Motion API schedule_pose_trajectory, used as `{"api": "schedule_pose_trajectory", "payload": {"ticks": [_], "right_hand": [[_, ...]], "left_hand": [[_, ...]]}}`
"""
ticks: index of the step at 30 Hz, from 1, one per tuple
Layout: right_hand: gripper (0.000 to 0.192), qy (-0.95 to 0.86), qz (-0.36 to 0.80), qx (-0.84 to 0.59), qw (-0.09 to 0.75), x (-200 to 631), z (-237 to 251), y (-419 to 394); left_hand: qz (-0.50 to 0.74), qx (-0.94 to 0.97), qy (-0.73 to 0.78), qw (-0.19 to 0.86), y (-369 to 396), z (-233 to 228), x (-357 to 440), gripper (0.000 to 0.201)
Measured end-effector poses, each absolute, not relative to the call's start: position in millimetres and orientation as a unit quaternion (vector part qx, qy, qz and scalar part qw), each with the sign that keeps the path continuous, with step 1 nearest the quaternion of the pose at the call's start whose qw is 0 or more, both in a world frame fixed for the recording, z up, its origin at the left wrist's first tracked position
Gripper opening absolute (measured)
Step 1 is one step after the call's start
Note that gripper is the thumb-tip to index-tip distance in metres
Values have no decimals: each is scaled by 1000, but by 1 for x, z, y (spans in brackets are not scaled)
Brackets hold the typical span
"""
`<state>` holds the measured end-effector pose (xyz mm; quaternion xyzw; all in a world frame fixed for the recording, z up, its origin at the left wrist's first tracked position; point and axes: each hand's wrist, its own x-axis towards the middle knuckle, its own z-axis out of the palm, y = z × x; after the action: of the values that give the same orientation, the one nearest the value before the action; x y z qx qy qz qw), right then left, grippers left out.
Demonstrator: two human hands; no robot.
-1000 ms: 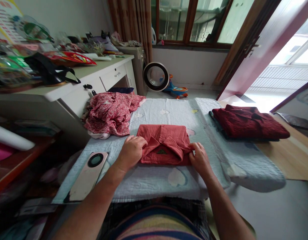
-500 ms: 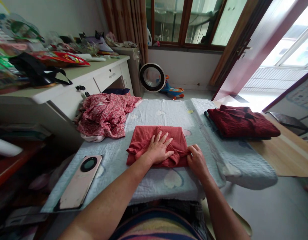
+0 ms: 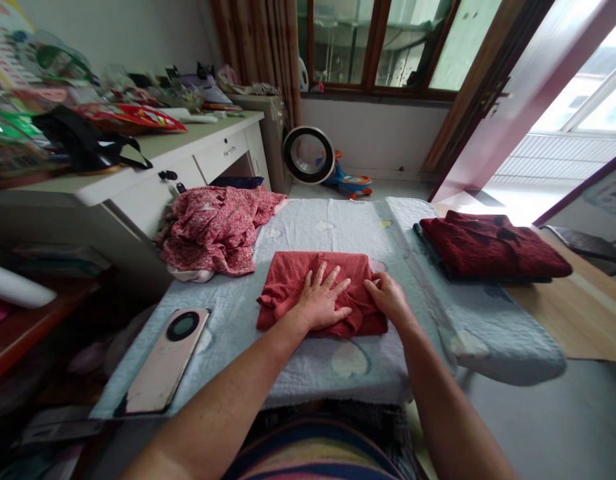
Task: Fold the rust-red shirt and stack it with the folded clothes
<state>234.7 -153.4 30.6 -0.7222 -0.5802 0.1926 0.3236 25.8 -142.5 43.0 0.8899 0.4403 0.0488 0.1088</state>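
Note:
A folded coral-red shirt (image 3: 283, 280) with a small button at its far edge lies on the cloth-covered table (image 3: 318, 377) in front of me. My left hand (image 3: 322, 300) rests flat on its middle, fingers spread. At the shirt's right edge, my right hand (image 3: 388, 299) has thumb and fingers drawn together on the fabric; the fingertips are partly hidden. To the left, a pink phone (image 3: 161, 370) with a round black camera ring lies face down on the cloth.
A crumpled red-and-white patterned garment (image 3: 213, 230) lies at the table's far left. Folded dark-red clothing (image 3: 493, 247) is stacked at the right. Along the left wall stands a cluttered white desk (image 3: 223, 153). A round black-and-white fan-like object (image 3: 308, 155) and a blue-orange toy (image 3: 351, 181) are beyond.
My right hand has moved up along the shirt's right edge, and the near right corner now shows. My left hand stays pressed on the shirt. The view has shifted slightly.

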Motion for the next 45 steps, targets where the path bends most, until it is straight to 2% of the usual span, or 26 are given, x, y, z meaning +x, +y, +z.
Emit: {"api": "schedule_pose_trajectory", "payload": {"ticks": [5, 9, 11, 13, 17, 19, 21, 24, 26, 33, 45], "right_hand": [[23, -580, 205, -717, 327, 236, 22, -152], [14, -573, 135, -758, 281, 236, 22, -156], [21, -584, 71, -762, 271, 231, 29, -155], [28, -613, 22, -731, 300, 223, 39, -152], [41, -686, 42, -626, 369, 195, 50, -136], [47, -706, 63, -620, 338, 184, 45, -128], [49, -716, 81, -641, 264, 177, 34, -123], [52, -719, 100, -668, 164, 177, 20, -121], [55, -718, 103, -676, 134, 181, 16, -120], [66, -715, 88, -686, 108, 193, 14, -122], [65, -677, 109, -721, 98, 213, 24, -125]], "left_hand": [[49, 889, 442, 111, -143, 42, 25, 77], [48, 888, 443, 113, -143, 41, 26, 77], [46, 887, 444, 117, -143, 42, 26, 77], [46, 887, 442, 122, -143, 42, 25, 76], [57, 888, 439, 123, -142, 39, 25, 83], [60, 885, 446, 120, -141, 36, 25, 91], [61, 879, 458, 114, -142, 34, 26, 97], [59, 875, 469, 102, -144, 32, 28, 101], [60, 874, 472, 96, -145, 32, 28, 101], [80, 866, 485, 91, -148, 30, 29, 99], [94, 861, 491, 94, -151, 31, 27, 105]]}}
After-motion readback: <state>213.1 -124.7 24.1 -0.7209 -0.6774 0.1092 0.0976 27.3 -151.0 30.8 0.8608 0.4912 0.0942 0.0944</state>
